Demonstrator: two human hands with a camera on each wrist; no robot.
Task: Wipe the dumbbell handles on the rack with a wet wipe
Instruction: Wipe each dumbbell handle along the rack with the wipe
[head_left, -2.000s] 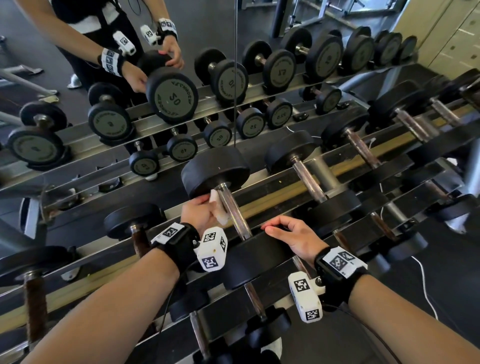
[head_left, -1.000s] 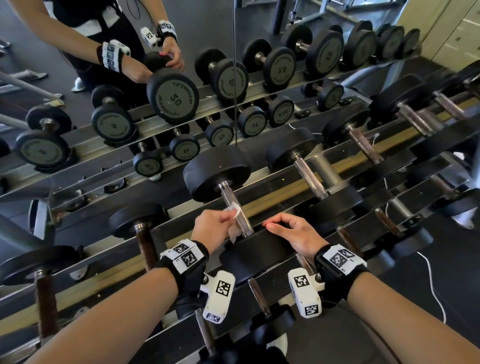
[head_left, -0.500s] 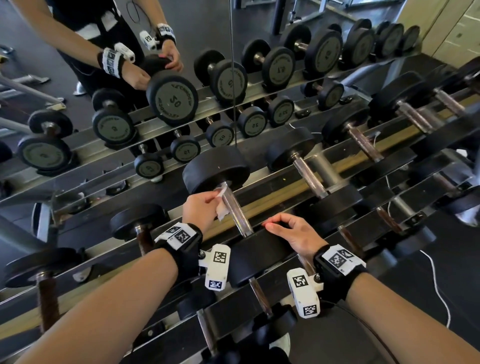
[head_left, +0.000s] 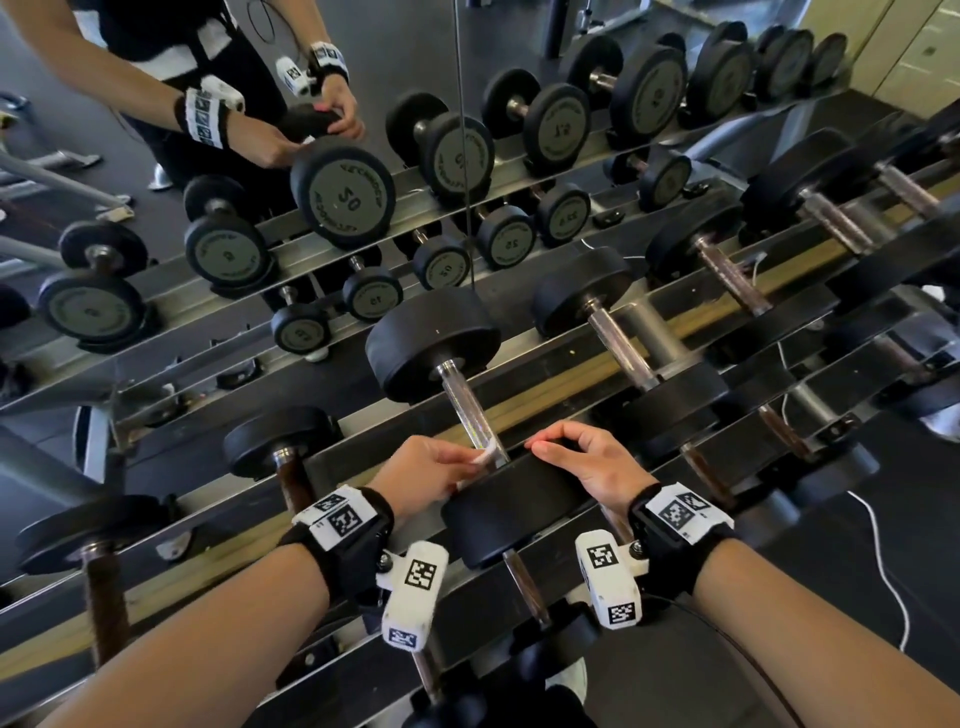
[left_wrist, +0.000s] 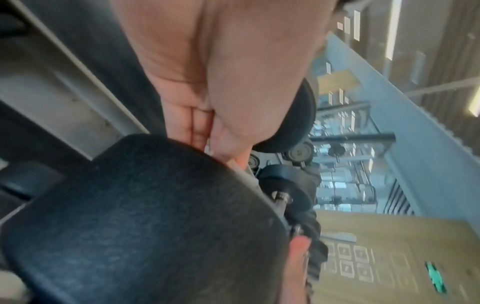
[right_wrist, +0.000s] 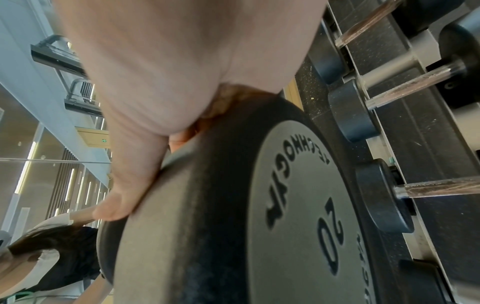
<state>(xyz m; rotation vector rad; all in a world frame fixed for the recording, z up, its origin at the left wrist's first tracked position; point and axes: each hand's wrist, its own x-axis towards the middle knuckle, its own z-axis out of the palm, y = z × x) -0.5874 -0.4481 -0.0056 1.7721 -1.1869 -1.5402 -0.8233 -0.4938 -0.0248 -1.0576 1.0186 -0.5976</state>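
Observation:
A big black dumbbell lies across the rack in the middle of the head view, its shiny steel handle (head_left: 465, 400) running from the far head (head_left: 434, 343) to the near head (head_left: 511, 512). My left hand (head_left: 431, 467) pinches a white wet wipe (head_left: 483, 457) against the near end of that handle. My right hand (head_left: 587, 460) grips the top of the near head, marked 20 (right_wrist: 330, 236), with curled fingers. In the left wrist view the near head (left_wrist: 145, 224) hides the wipe and most of my fingertips.
Other dumbbells (head_left: 618, 338) with steel or rusty handles lie on the rack (head_left: 561, 379) to both sides, several on lower tiers. A mirror (head_left: 457, 130) behind the rack reflects the weights and my arms. A white cable (head_left: 883, 561) trails on the dark floor at the right.
My left hand slid the wipe down the handle from its far part to the near end, after an earlier stroke the same way. My right hand stayed on the near head.

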